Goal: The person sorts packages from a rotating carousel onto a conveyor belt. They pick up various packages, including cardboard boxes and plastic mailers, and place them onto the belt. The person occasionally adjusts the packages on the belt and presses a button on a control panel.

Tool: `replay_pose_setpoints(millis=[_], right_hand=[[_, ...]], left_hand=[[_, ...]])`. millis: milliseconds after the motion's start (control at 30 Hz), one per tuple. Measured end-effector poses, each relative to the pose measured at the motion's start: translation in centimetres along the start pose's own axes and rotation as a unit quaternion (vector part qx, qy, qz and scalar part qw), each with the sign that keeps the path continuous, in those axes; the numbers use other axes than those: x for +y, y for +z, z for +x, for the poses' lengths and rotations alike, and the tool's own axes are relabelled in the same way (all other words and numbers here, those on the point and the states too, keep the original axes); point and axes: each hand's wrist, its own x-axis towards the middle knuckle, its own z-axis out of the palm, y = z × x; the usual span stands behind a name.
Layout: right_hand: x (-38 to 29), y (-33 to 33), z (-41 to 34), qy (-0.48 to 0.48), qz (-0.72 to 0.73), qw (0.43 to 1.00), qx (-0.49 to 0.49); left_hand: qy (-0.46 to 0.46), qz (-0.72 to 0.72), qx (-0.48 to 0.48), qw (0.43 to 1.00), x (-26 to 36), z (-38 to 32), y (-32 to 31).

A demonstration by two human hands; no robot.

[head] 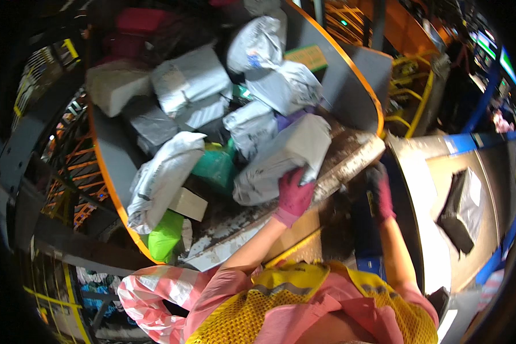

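My left hand (296, 191), in a dark pink work glove, lies on the near end of a long grey plastic-wrapped parcel (279, 161) at the chute's lower lip; its fingertips are partly hidden, so its grip is unclear. My right hand (380, 189), in a pink and black glove, hangs beside the lip's right end, and its fingers are too dark to make out. Around the long parcel lie a white polybag (165, 180), a teal bag (215, 165), a small cardboard box (189, 204) and a bright green bag (166, 236). Farther up are several grey and white wrapped parcels (191, 79).
The grey chute wall has an orange rim (361, 77). A worn metal lip (348, 167) crosses its near edge. On the right, a belt conveyor (447, 180) carries a black wrapped parcel (462, 210). Yellow railings (421, 103) stand behind.
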Motion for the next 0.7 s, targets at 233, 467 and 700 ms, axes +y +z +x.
replay_pose_setpoints(millis=[233,467,700], right_hand=[[0.4,14.8,4.8,0.053,-0.157,0.984,0.071],[-0.3,14.7,3.3,0.178,-0.176,0.968,0.030],[-4.9,9.3,-1.8,0.163,-0.007,0.981,0.102]], left_hand=[[-0.197,0.035,0.083,0.976,-3.9,-5.6,-1.7],[-0.595,-0.458,-0.013,0.660,-18.6,-8.0,-0.7],[-0.560,-0.556,0.136,0.600,-8.1,-5.0,1.3]])
